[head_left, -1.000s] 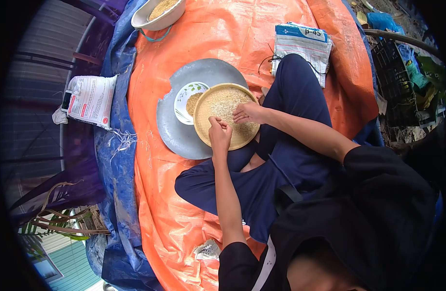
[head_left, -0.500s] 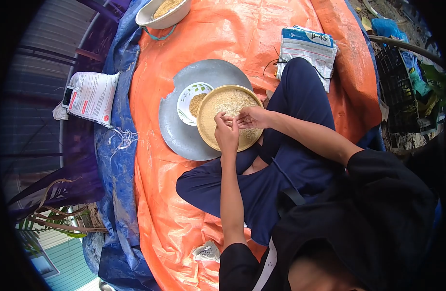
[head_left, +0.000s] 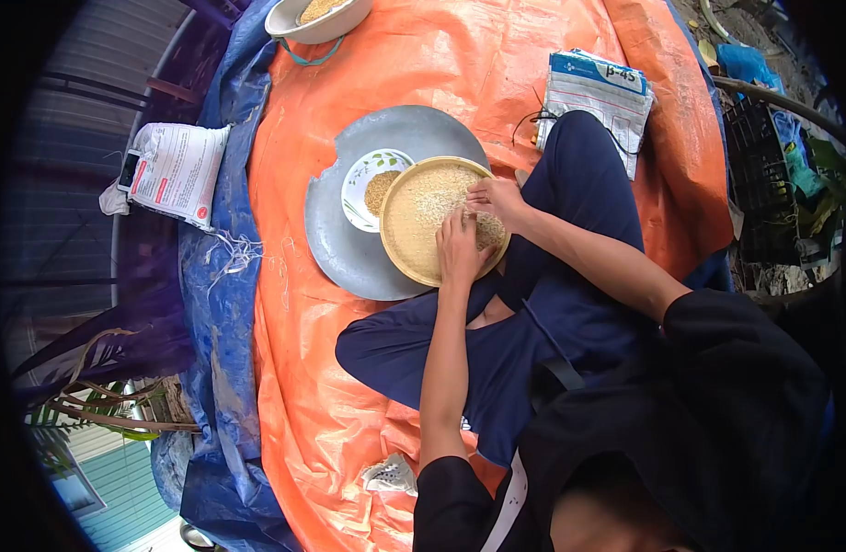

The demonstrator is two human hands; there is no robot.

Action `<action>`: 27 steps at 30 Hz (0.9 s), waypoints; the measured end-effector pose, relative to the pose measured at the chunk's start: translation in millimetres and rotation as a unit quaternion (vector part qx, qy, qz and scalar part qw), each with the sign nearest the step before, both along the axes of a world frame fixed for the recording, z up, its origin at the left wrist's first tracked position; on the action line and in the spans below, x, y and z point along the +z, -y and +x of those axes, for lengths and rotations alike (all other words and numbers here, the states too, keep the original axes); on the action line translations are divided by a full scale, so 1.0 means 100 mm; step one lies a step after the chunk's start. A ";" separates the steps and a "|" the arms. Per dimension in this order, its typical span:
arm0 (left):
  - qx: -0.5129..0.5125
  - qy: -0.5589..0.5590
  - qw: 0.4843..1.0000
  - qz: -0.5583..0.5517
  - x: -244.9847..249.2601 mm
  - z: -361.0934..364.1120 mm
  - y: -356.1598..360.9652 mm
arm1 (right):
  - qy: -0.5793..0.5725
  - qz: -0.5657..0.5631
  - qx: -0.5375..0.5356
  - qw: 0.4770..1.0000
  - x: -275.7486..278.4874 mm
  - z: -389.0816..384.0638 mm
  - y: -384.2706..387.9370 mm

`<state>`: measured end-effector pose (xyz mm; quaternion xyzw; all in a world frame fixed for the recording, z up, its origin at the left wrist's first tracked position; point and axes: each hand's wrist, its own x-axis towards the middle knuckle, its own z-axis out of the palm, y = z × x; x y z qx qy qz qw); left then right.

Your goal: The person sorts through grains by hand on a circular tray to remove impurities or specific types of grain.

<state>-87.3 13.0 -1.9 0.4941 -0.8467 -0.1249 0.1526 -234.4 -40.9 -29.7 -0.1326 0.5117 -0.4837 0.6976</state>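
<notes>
A round woven tray (head_left: 412, 224) with a yellowish rim holds pale grain (head_left: 437, 204), mostly on its right side. My left hand (head_left: 458, 247) is over the tray's lower right part, its fingers down at the grain and its thumb apart. Just above it, my right hand (head_left: 498, 201) has its fingers bent and pressed together over the grain; what they hold, if anything, is too small to tell. Partly under the tray is a white plate (head_left: 354, 191) with a leaf pattern, bearing brown grain (head_left: 379, 190). Both rest over a grey metal disc (head_left: 336, 253) with a broken edge.
An orange tarp (head_left: 299, 368) lies over a blue one (head_left: 222, 322). A basin (head_left: 326, 29) of grain is at the top. Folded sacks (head_left: 596, 97) lie beside my bent knee (head_left: 584, 147). A white printed bag (head_left: 188, 175) and a phone (head_left: 129, 171) are at the left.
My hands were together above the tray's middle. They have moved slightly right and down to the grain, with the left fingers now lowered and the right hand a little higher.
</notes>
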 end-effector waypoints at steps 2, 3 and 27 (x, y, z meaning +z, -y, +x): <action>-0.013 -0.005 1.000 0.018 0.00 0.00 -0.03 | 0.007 -0.009 -0.008 1.000 0.01 0.02 0.00; -0.015 -0.013 1.000 0.021 -0.04 0.01 -0.03 | 0.013 -0.008 -0.009 1.000 0.02 0.02 -0.02; 0.025 -0.131 0.991 0.031 -0.17 0.15 0.04 | 0.019 -0.005 0.006 1.000 0.07 0.03 -0.05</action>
